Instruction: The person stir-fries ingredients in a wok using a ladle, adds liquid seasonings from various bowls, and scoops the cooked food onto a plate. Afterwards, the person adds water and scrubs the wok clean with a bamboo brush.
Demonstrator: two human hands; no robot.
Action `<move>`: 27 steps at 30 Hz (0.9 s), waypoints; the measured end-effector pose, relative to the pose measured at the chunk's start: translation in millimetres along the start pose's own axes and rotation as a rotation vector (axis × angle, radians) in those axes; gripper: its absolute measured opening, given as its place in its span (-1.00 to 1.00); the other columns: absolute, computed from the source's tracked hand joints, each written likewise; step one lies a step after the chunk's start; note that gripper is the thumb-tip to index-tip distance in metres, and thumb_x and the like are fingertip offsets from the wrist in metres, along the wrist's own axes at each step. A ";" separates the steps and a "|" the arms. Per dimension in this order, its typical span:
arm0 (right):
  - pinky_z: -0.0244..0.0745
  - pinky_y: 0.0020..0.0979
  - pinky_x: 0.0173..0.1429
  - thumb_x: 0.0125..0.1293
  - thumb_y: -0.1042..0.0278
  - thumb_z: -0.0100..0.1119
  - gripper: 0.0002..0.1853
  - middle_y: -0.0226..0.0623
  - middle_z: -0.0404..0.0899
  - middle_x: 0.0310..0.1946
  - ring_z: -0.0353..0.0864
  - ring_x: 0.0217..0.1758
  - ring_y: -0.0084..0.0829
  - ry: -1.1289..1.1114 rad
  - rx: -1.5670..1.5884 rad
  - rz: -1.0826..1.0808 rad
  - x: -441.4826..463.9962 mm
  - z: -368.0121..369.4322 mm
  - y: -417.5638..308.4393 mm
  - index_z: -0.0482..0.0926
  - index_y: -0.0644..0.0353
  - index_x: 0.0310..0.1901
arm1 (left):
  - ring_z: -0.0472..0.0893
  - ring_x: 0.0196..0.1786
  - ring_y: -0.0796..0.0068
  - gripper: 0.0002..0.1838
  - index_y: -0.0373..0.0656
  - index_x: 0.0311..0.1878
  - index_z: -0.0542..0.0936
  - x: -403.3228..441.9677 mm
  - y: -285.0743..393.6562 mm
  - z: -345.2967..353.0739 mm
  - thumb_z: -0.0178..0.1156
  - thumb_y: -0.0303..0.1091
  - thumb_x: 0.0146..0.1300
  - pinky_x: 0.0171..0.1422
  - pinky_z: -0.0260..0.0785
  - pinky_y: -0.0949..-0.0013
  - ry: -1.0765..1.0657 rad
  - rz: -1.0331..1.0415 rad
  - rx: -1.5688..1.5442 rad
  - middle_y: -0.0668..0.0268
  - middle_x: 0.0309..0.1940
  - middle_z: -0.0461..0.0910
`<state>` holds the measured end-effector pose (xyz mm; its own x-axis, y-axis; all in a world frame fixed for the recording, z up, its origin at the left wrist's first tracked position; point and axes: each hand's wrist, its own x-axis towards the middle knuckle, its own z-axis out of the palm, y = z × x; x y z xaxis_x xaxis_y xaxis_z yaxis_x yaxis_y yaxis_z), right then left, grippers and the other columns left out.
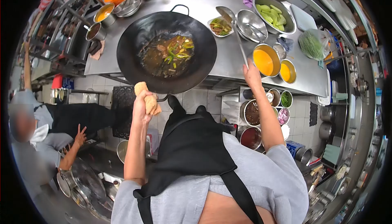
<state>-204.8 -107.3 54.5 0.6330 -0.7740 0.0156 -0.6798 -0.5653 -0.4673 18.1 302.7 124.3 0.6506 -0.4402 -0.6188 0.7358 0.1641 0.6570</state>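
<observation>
My left hand (141, 105) is closed around a folded tan cloth (141, 88) at the near rim of a large black wok (126, 60). A loop handle shows just right of the cloth. In the wok lie green pepper strips (179, 51) and pieces of meat in brown, oily sauce. My right hand (252, 76) grips the end of a long metal ladle (240, 40), its bowl pointing away from me. The ladle's bowl is beside a small dish of cooked meat and greens (220, 27). Near my right hand stands a pot of orange-yellow liquid (265, 61).
A second yellow pot (288, 71), a metal bowl (252, 25), cut green vegetables (272, 15) and bagged greens (313, 44) stand on the right. Containers of ingredients (252, 113) sit below the table edge. Another person (53, 130) stands at left, one hand spread.
</observation>
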 end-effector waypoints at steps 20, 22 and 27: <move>0.29 -0.50 -0.74 0.59 0.17 -0.03 -0.77 -0.51 0.32 -0.58 0.25 -0.73 -0.64 -0.682 1.069 0.348 -105.1 -5.0 -155.8 0.39 0.10 0.09 | 0.52 -0.53 0.55 -0.85 -0.13 -0.23 0.43 11.1 1.2 73.5 0.11 -0.59 0.17 -0.47 0.45 0.43 -0.096 0.330 0.129 0.38 -0.50 0.47; 0.24 -0.55 -0.74 0.61 0.17 -0.06 -0.71 -0.52 0.28 -0.56 0.18 -0.72 -0.70 -0.844 1.356 0.423 -118.6 -19.0 -173.8 0.39 0.09 0.20 | 0.53 -0.53 0.55 -0.86 -0.13 -0.22 0.44 12.7 3.6 74.2 0.11 -0.58 0.18 -0.46 0.46 0.43 -0.069 0.312 0.118 0.38 -0.49 0.48; 0.29 -0.59 -0.76 0.66 0.16 -0.18 -0.54 -0.46 0.21 -0.53 0.21 -0.71 -0.71 -1.310 2.044 0.709 -114.9 -23.2 -160.6 0.24 0.26 0.41 | 0.53 -0.54 0.52 -0.92 -0.20 -0.23 0.48 6.1 4.5 54.8 0.15 -0.44 0.25 -0.50 0.44 0.39 -0.063 0.175 0.075 0.36 -0.50 0.50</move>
<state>-177.0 65.8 148.2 0.9045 0.2555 -0.3416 -0.2846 0.9579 -0.0371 15.1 252.4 147.1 0.7526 -0.4654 -0.4660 0.5951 0.1776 0.7838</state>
